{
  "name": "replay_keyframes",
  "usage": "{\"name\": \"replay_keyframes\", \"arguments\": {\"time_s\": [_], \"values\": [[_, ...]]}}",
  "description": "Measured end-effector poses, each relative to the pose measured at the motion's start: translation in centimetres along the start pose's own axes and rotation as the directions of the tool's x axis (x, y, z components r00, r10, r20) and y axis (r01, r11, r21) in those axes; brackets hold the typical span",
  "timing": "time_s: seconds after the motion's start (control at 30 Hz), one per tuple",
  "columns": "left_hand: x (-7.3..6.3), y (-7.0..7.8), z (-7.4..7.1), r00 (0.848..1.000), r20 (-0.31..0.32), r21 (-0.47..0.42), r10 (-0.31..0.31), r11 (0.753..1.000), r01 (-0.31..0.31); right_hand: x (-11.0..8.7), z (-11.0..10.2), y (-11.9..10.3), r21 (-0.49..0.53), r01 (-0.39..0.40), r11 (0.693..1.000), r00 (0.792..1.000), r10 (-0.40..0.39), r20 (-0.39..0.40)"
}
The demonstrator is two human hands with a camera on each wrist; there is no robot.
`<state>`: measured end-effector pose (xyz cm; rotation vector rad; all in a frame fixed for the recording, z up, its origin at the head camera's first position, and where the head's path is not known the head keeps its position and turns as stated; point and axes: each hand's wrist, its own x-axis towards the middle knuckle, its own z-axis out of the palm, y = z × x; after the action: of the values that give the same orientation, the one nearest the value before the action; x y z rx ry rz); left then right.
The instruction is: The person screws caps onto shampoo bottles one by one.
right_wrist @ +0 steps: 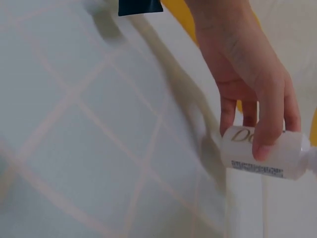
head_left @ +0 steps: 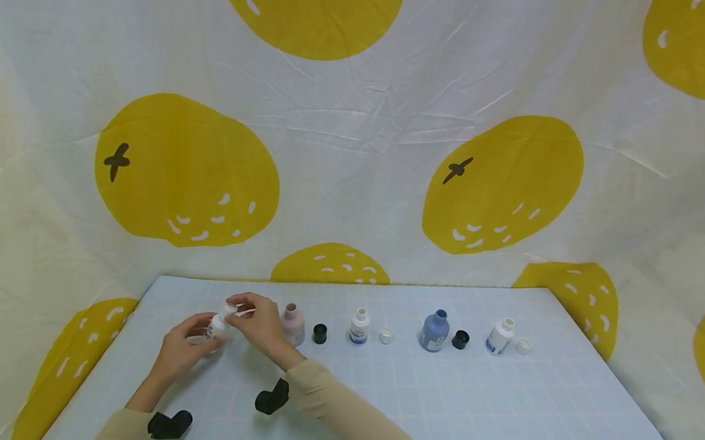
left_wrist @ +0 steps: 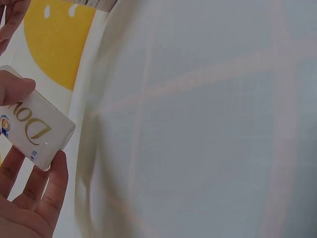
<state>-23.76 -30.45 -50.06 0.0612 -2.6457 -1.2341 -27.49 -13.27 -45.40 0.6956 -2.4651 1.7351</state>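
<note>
My left hand (head_left: 179,349) grips a small white bottle (head_left: 216,327) above the left part of the table, thumb and fingers on opposite sides of its body. Gold lettering starting "Dov" shows on the bottle (left_wrist: 37,124) in the left wrist view. At its upper end, my right hand (head_left: 260,322) pinches the white cap (head_left: 229,309). In the right wrist view the left hand (right_wrist: 247,74) holds the bottle (right_wrist: 292,158) tilted onto its side, its neck at the frame's edge. Just behind my right hand stands an uncapped pink bottle (head_left: 293,326), partly hidden.
Along the table (head_left: 498,421) stand an uncapped white bottle (head_left: 359,328), a blue bottle (head_left: 435,332) and another white bottle (head_left: 499,338). Beside them lie a black cap (head_left: 320,334), a white cap (head_left: 386,335), another black cap (head_left: 460,339) and another white cap (head_left: 523,346). A patterned cloth (head_left: 356,178) hangs behind.
</note>
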Motion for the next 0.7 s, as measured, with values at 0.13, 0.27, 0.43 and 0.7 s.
{"name": "replay_keyframes", "arguments": {"time_s": [0.13, 0.27, 0.43, 0.7], "values": [[-0.05, 0.14, -0.08, 1.0, -0.01, -0.009, 0.013, 1.0, -0.013, 0.05, 0.11, 0.02, -0.015, 0.018, 1.0, 1.0, -0.018, -0.003], [0.01, 0.17, -0.26, 0.999, -0.014, 0.003, 0.031, 1.0, -0.031, 0.06, 0.26, 0.03, 0.005, 0.001, 1.0, 1.0, -0.001, -0.004], [0.08, 0.21, -0.5, 0.999, -0.006, 0.005, 0.034, 0.999, -0.034, 0.14, 0.4, 0.11, 0.031, -0.019, 0.999, 1.0, 0.019, -0.006], [0.09, 0.44, -0.48, 1.0, 0.015, -0.015, -0.003, 1.0, 0.003, 0.06, 0.56, 0.5, 0.112, -0.029, 0.993, 1.0, 0.03, -0.006]]}}
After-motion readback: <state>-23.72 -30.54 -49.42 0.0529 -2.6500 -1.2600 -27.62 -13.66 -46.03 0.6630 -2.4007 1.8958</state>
